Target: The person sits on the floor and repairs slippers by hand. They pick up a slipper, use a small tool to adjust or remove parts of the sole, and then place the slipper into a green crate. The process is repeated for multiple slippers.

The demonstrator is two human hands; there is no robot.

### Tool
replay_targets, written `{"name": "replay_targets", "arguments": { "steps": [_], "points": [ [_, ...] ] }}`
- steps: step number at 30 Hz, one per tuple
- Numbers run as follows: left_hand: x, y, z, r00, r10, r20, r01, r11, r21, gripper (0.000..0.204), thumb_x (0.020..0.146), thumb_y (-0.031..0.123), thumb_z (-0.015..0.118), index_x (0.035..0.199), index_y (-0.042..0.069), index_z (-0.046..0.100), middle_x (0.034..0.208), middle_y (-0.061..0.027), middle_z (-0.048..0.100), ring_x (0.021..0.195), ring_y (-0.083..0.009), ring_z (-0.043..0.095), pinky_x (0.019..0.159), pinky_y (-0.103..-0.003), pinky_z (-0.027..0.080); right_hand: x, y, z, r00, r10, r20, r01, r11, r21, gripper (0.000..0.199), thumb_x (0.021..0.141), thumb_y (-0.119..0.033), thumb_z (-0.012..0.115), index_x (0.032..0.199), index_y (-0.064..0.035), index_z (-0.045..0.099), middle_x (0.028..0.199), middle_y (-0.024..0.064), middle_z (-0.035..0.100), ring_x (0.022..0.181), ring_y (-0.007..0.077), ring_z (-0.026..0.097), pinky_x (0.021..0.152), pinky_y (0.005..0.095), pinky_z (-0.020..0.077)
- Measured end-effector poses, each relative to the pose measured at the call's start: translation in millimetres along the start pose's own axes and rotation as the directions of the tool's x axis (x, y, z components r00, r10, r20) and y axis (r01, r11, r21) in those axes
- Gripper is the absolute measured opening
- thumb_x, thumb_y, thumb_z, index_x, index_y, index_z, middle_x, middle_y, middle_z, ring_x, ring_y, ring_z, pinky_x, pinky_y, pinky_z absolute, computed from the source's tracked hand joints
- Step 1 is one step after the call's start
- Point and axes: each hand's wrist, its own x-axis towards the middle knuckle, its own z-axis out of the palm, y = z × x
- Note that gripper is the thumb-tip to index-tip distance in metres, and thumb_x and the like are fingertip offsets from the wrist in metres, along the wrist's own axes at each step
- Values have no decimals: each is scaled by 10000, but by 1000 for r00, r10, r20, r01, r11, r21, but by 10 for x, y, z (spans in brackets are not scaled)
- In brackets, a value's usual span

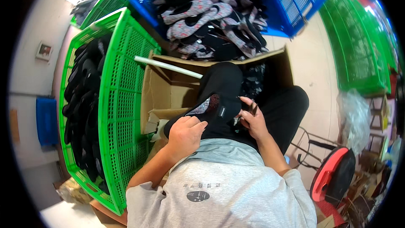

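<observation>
Over my lap lies a black fabric shoe [230,109] with a small label and a speckled grey and dark red lining showing in its opening. My left hand [185,135] is closed on its near left end, thumb and fingers pinching the cloth. At the shoe's right end is my right hand [253,120], its fingers curled round a small dark tool [253,109] that looks like thread snips. The tool's blades are hidden, and whether the right fingers also grip the shoe is unclear.
A cardboard box [171,97] with a white rod [168,67] across it stands before my knees. Beyond is a blue crate [291,4] heaped with patterned shoes [194,17]. A green crate [128,101] of black shoes stands left; another green crate [358,38] stands right.
</observation>
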Motion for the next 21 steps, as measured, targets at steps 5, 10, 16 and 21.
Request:
{"name": "replay_targets", "arguments": {
  "steps": [5, 10, 16, 21],
  "points": [
    [237, 59, 94, 993, -53, 105, 66, 989, -132, 245, 697, -6, 729, 935, 8, 673, 800, -113, 643, 729, -283, 626, 674, -359, 506, 104, 17, -88, 1000, 14, 16, -14, 1000, 4, 421, 894, -57, 618, 1308, -89, 544, 916, 49, 648, 536, 37, 433, 450, 173, 307],
    [431, 39, 218, 980, -146, 136, 175, 957, -231, 264, 716, 8, 761, 958, 8, 657, 788, -95, 640, 713, -226, 631, 663, -314, 507, 147, 1, -86, 998, 48, 45, -49, 998, 24, 394, 930, -123, 646, 1313, -85, 562, 664, -86, 443, 510, 6, 341, 462, 191, 250],
    [517, 16, 409, 980, -142, 142, 179, 940, -290, 220, 738, -9, 756, 923, 4, 639, 756, -81, 609, 652, -180, 592, 620, -273, 490, 156, 22, -113, 997, 65, 37, -67, 996, 57, 396, 930, -125, 659, 1311, -84, 561, 658, -89, 421, 511, 3, 332, 463, 187, 241],
    [528, 48, 480, 949, -281, 141, 314, 867, -387, 130, 794, 3, 727, 881, 8, 630, 700, -57, 586, 602, -132, 562, 574, -253, 465, 162, -36, -96, 999, 25, 37, -26, 999, 39, 375, 917, -89, 652, 1284, -64, 574, 763, -43, 511, 586, 26, 431, 518, 175, 348]
  ]
}}
